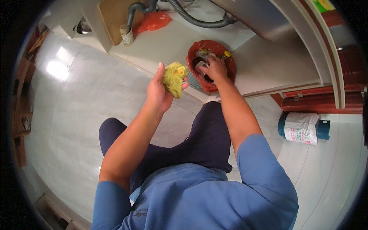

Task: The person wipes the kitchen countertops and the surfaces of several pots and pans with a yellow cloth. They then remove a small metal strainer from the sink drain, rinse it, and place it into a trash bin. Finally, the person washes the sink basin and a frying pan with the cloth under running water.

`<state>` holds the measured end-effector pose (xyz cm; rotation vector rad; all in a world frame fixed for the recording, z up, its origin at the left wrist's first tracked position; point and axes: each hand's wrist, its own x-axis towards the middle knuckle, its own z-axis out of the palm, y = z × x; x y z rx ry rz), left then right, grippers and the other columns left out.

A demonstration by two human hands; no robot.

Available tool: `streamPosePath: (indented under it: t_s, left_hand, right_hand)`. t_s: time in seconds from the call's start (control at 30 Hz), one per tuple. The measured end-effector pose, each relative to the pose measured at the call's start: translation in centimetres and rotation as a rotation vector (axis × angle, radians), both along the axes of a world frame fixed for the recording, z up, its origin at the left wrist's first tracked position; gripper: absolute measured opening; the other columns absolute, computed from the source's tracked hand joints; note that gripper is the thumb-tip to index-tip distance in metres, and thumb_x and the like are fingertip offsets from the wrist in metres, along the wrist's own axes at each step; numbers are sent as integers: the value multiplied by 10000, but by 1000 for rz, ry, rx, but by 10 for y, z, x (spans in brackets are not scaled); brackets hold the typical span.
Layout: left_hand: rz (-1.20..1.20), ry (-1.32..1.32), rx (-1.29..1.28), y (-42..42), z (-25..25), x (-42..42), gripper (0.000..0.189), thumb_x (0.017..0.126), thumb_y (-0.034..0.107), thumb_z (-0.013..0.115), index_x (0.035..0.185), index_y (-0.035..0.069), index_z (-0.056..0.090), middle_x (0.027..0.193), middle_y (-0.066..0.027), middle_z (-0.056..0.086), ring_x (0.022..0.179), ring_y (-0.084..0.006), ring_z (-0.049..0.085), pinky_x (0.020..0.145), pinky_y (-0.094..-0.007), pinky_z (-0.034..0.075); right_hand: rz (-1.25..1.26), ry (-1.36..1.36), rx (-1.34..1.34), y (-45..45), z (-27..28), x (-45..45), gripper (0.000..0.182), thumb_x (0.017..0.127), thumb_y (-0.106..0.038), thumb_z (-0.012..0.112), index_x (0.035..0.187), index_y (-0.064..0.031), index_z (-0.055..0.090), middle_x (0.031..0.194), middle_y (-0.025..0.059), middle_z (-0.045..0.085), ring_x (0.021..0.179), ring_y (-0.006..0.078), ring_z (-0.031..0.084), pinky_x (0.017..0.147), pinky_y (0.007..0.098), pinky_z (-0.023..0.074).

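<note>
My left hand [161,90] holds a crumpled yellow-green cloth [173,79], palm turned up, just left of a waste bin lined with a red plastic bag [229,70]. Over the bin's mouth, my right hand [214,68] reaches in among the rubbish, its fingers at a whitish piece [200,65]; whether they grip it I cannot tell. Clear crumpled plastic and a small yellow piece [227,53] lie in the bin. Part of the bin's grey ribbed side [193,79] shows below the bag. The bin stands on the pale floor of a sink cabinet [161,47].
Above the bin run a grey corrugated drain hose [198,23] and the metal sink's underside [256,17]. A red plastic bag [153,21] lies behind, near a wrapped pipe end [126,36]. The cabinet's side panel [325,49] curves at right. A gas cylinder [302,128] stands on the floor.
</note>
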<state>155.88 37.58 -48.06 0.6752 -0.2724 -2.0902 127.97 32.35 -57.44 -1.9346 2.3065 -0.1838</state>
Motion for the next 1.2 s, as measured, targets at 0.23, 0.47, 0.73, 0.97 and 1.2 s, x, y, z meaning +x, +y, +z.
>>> streamPosePath:
  t_s: [0.23,0.47,0.73,0.97,1.2]
  left_hand:
    - [-54,-19,-9,-3,4,0,629,1090,494,345,1329,-67,502,1233,-212,620,1060,-335,656,903,-443,581]
    - [-52,-41,-14,-2,8,2,624,1092,489,347,1334,-64,503,1236,-208,622,1062,-330,656,903,-437,575]
    - [-4,-32,62,2,-11,2,603,1084,487,391,1302,-56,537,1192,-184,641,1036,-300,664,882,-426,584]
    - [43,-55,34,4,-16,-1,574,1082,470,409,1285,-49,546,1170,-178,647,1014,-286,666,872,-415,591]
    - [19,-65,21,3,-17,0,621,1072,498,419,1334,-55,526,1245,-190,634,1077,-303,662,909,-433,584]
  right_hand:
    - [-264,-2,-398,-12,17,-18,755,851,-563,722,1381,-46,580,1334,305,552,1293,487,465,1077,547,419]
    - [-289,35,-405,-26,47,-31,791,871,-582,687,1369,21,570,1295,290,597,1246,436,511,1070,528,414]
    - [-157,-88,-319,-34,33,-46,821,816,-568,755,1348,32,577,1293,289,606,1262,445,507,1071,502,418]
    - [-20,119,-449,-37,26,-69,714,833,-442,780,1342,15,576,1363,273,543,1279,447,482,1057,505,423]
    - [147,211,-365,-42,30,-71,677,889,-374,739,1409,-4,516,1340,277,528,1235,451,463,1066,524,406]
